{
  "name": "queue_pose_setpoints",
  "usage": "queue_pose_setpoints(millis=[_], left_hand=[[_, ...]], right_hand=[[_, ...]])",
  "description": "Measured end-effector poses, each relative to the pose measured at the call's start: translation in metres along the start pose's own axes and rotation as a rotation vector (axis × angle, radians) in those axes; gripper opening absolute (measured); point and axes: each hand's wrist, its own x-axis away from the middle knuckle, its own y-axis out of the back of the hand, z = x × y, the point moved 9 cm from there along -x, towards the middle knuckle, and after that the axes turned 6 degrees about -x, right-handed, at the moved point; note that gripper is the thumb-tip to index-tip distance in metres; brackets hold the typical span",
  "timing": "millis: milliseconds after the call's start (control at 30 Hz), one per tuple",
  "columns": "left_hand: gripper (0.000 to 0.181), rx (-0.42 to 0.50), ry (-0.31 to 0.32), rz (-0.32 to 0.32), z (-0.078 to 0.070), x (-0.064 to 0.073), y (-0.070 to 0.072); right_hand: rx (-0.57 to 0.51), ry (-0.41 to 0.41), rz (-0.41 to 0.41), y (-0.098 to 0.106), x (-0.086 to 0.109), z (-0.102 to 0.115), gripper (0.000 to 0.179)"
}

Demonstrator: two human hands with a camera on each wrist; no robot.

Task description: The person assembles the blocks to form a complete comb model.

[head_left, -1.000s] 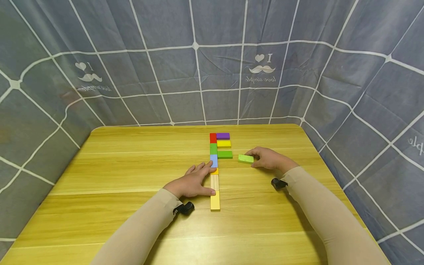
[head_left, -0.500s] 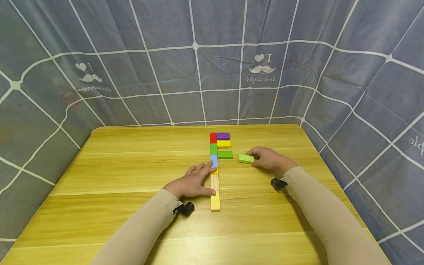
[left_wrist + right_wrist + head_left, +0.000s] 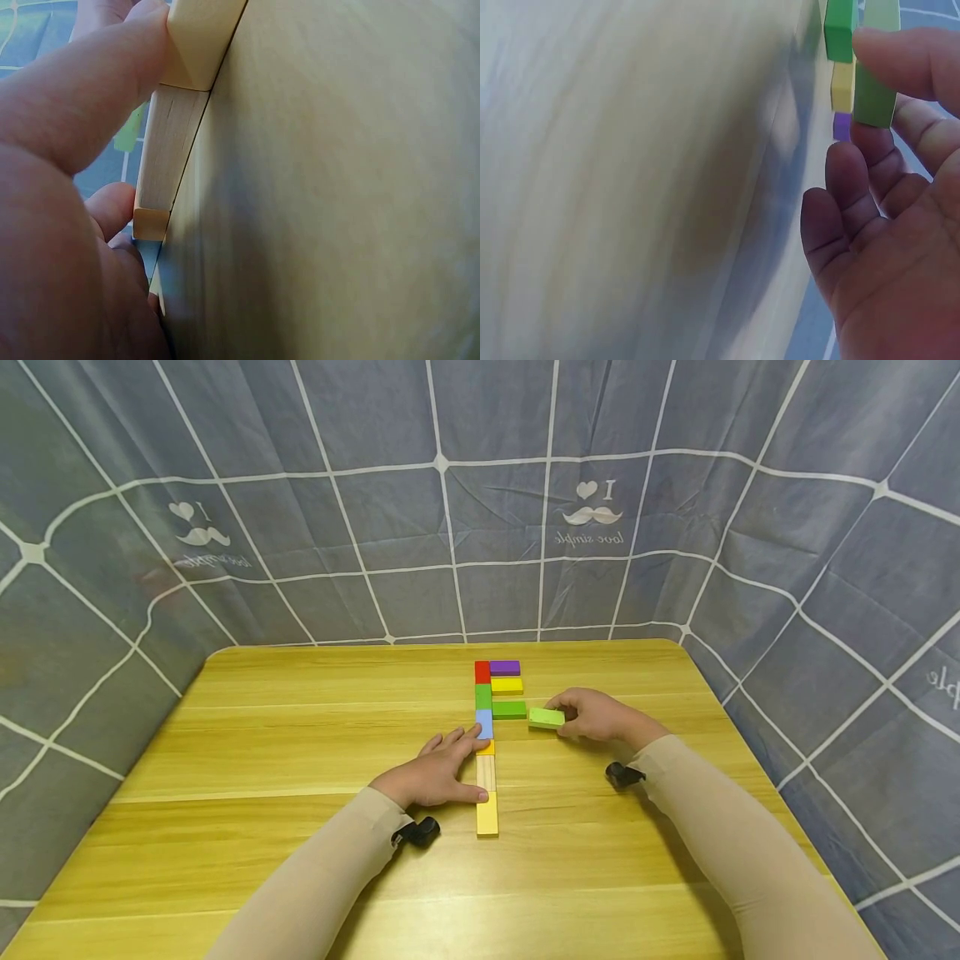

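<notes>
Between thumb and fingers my right hand (image 3: 600,717) pinches a light green block (image 3: 546,718), which appears a little above the table. Its left end is close to the right end of a darker green block (image 3: 509,711). My left hand (image 3: 435,774) rests with fingers spread on a column of blocks. Its fingertips touch around the light blue block (image 3: 484,724) and the orange block (image 3: 487,747). The thumb lies by the joint of the plain wood block (image 3: 486,773) and the pale yellow block (image 3: 487,814). In the left wrist view, the thumb presses against the pale yellow block (image 3: 199,45).
The column's far end has a red block (image 3: 482,672) and a green block (image 3: 483,697). A purple block (image 3: 505,668) and a yellow block (image 3: 507,687) branch off rightward. Grey checked curtains (image 3: 495,510) surround the wood-grain table (image 3: 300,710).
During the last half second my right hand has moved slightly left with the light green block, closer to the darker green one. My left hand has stayed in place.
</notes>
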Motion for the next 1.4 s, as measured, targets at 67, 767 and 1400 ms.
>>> queue_pose_setpoints(millis=[67, 767, 1400], left_hand=[[0.089, 0.001, -0.001, -0.001, 0.0, 0.0, 0.0], [0.089, -0.011, 0.005, -0.002, 0.002, -0.001, 0.0], [0.09, -0.021, 0.018, 0.007, 0.001, -0.002, 0.001]], right_hand=[[0.002, 0.013, 0.007, -0.002, -0.001, 0.004, 0.045], [0.131, 0.082, 0.06, -0.036, -0.015, 0.035, 0.041], [0.165, 0.075, 0.08, -0.05, -0.025, 0.045, 0.042]])
